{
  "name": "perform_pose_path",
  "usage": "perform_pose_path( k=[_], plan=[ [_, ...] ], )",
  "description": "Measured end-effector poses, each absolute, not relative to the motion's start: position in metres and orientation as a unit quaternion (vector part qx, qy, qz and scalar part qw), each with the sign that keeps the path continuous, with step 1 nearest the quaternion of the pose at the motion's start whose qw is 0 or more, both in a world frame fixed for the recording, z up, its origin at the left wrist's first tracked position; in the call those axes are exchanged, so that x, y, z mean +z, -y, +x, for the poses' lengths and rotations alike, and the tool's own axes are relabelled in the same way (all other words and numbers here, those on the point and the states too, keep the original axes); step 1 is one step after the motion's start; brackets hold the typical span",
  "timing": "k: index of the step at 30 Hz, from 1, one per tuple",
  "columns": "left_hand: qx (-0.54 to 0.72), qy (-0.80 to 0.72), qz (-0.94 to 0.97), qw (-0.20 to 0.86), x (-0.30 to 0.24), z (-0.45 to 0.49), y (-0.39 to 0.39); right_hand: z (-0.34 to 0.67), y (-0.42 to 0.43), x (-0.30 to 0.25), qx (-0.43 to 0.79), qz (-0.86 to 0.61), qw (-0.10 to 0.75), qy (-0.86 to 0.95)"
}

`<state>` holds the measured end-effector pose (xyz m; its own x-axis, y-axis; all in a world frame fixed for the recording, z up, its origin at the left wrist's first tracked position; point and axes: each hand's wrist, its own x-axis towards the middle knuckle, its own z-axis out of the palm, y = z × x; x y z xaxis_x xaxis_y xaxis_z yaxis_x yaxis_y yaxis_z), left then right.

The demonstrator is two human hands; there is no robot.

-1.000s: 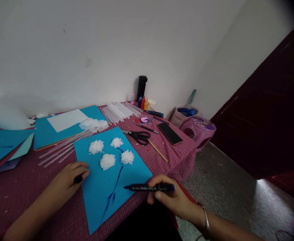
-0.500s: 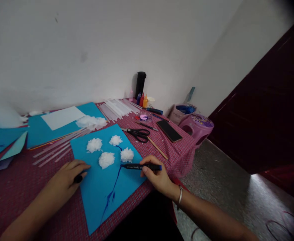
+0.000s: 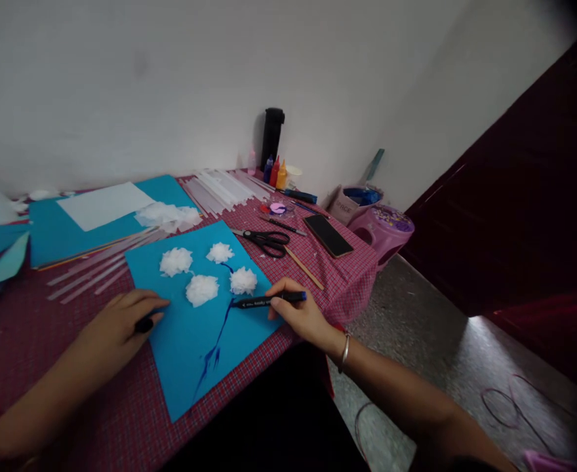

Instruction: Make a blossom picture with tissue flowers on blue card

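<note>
A blue paper sheet (image 3: 204, 341) lies on the red checked tablecloth (image 3: 47, 341). Several white fluffy tufts (image 3: 201, 289) sit on it, joined by dark blue drawn lines (image 3: 214, 347). My right hand (image 3: 298, 314) grips a black marker (image 3: 267, 301) with a blue end, its tip touching the sheet just below the right-most tuft. My left hand (image 3: 116, 324) rests on the sheet's left edge, fingers curled round a small black cap (image 3: 143, 324).
Black scissors (image 3: 267, 240), a wooden stick (image 3: 305, 268), a dark phone (image 3: 328, 235), small paint bottles (image 3: 275, 172) and a black flask (image 3: 271, 135) stand behind. White strips (image 3: 219, 190), more blue sheets (image 3: 72, 223) and loose white fluff (image 3: 168, 215) lie left. A pink stool (image 3: 384, 229) stands past the table's right edge.
My right hand has carried the marker from the table's front edge up onto the blue sheet, tip now at the drawn line under the tuft. The left hand stayed put; the view tilted down.
</note>
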<state>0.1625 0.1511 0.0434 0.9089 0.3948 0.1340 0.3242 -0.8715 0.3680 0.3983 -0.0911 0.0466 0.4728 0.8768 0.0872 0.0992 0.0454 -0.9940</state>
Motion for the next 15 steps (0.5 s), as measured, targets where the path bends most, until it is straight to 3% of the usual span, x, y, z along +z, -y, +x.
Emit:
perform_pose_path(
  k=[15],
  plan=[
    [0.087,-0.167,0.97,0.153,0.0492,0.1657,-0.1456,0.397,0.0873,0.0418,0.275,-0.617,0.619,0.399]
  ],
)
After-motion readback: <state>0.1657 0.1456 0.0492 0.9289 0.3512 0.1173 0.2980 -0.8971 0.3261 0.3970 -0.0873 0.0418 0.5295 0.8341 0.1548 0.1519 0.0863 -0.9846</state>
